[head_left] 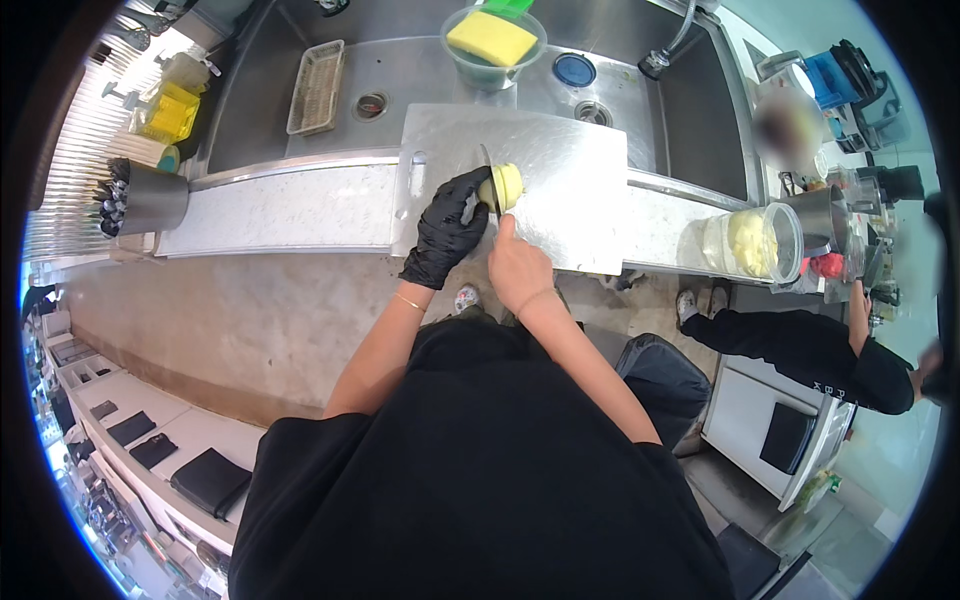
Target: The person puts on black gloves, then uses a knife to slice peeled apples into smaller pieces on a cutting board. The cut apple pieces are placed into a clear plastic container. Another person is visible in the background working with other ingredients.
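My left hand [448, 229], in a black glove, steadies a pale yellow-green piece of produce [509, 185], perhaps a peeled fruit, on a metal cutting board [576, 196]. My bare right hand [523, 264] grips a knife [490, 169], its index finger stretched along toward the blade. The blade passes through or against the left part of the produce, close to my gloved fingertips; how deep it sits is not visible. The knife's handle is hidden under my right hand. The board lies across the sink's front ledge and overhangs the basin.
Beyond the board, the steel sink [420, 124] holds a woven-look basket [316, 88], a blue lid [574, 70] and a tub [491, 75] with a yellow sponge [492, 39]. A clear container [750, 244] of pale pieces stands right. A metal cutlery holder [156, 199] is left. Another person [802, 349] works at right.
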Available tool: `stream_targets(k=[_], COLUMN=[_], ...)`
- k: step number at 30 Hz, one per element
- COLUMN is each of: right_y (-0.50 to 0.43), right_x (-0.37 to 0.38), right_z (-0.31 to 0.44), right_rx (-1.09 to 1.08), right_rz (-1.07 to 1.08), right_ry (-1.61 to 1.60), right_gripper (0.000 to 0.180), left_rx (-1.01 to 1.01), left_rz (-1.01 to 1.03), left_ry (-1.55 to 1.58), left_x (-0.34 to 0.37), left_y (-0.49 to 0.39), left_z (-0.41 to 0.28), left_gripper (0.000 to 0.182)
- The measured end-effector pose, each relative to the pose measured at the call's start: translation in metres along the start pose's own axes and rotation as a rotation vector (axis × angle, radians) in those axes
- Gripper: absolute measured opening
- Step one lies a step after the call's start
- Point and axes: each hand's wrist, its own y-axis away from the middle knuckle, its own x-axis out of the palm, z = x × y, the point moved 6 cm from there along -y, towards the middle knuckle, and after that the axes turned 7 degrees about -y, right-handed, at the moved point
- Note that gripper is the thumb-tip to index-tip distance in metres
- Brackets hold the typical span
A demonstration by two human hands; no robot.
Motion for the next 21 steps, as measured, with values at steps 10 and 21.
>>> stream_targets(k=[10, 21], right_y=[-0.004, 0.003], right_x=[-0.011, -0.054], right_z=[0.002, -0.036], right_rx=[-0.036, 0.110], right_rz=[-0.134, -0.221], right_ry=[-0.041, -0.278], right_gripper=[0.028, 0.032], left_rx=[0.072, 0.640], left_rz=[-0.005, 0.295], left_ry=[0.017, -0.264], left_x=[0.003, 0.029], left_y=[-0.005, -0.073], left_z=[0.009, -0.030], left_gripper=[0.042, 0.022])
